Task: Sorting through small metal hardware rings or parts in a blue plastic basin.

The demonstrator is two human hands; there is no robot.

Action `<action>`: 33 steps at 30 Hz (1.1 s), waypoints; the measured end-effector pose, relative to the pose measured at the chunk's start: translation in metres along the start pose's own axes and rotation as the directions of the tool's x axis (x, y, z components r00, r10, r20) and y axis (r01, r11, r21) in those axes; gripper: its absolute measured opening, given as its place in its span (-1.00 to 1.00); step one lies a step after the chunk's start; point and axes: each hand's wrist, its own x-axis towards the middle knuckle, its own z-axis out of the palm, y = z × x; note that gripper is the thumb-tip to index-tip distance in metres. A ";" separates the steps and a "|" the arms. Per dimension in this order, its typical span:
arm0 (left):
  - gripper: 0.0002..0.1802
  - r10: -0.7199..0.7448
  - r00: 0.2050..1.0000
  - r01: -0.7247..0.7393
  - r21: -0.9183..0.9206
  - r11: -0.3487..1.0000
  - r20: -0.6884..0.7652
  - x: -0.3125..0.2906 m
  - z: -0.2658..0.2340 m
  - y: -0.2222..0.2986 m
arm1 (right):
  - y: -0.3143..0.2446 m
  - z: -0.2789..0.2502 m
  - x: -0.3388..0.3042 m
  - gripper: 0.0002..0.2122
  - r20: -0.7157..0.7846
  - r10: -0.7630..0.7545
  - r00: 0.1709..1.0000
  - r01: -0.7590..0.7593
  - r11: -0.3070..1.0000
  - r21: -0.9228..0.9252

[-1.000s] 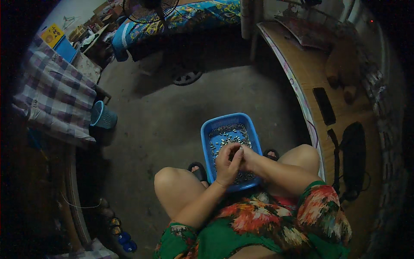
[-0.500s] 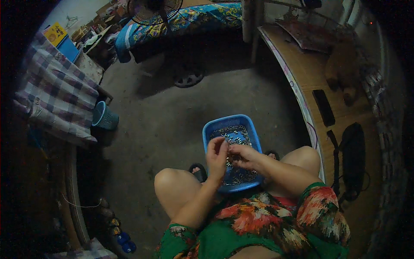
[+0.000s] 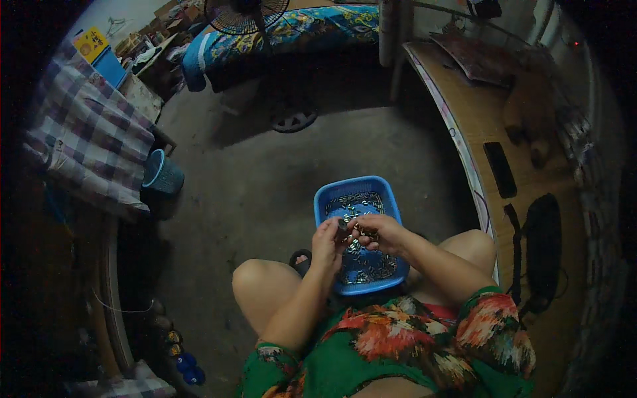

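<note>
A blue plastic basket (image 3: 363, 289) stands between my knees, with many small, shiny metal cylinders (image 3: 381, 265) scattered over its bottom. Above it my left hand (image 3: 325, 244) is closed, pinching a small dark, roundish piece (image 3: 342, 225) between thumb and fingers; its exact kind is too small to tell. My right hand (image 3: 383, 233) reaches in from the right, fingers curled around several of the small metal cylinders. Its fingertips meet the dark piece or come very close to it. The palms of both hands are hidden.
A wooden bench (image 3: 464, 99) runs along the right, bearing a black phone (image 3: 499, 170) and a black bag (image 3: 543, 245). A teal bin (image 3: 163, 174) stands at left beside a checked cloth (image 3: 93, 132). Far back are a fan (image 3: 247, 14) and a bed (image 3: 298, 33).
My left hand has lowered slightly and turned, bringing the dark piece into view. The right hand has turned, now showing metal cylinders in its curled fingers. The whole view has shifted a little.
</note>
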 end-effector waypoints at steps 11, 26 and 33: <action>-0.77 -0.072 0.997 0.072 0.086 0.994 -0.004 0.003 -0.001 -0.003 | 0.000 -0.010 0.003 -0.85 -0.009 -0.005 1.000 0.004 0.995 -0.095; -0.77 -0.106 0.994 0.106 0.017 0.994 -0.019 -0.005 0.006 -0.005 | -0.001 -0.010 0.003 -0.83 -0.126 -0.064 0.990 0.048 0.991 -0.127; -0.76 -0.101 0.992 0.103 -0.036 0.994 0.074 -0.002 0.003 -0.001 | -0.007 -0.005 0.004 -0.88 -0.116 -0.151 0.982 0.133 0.980 -0.151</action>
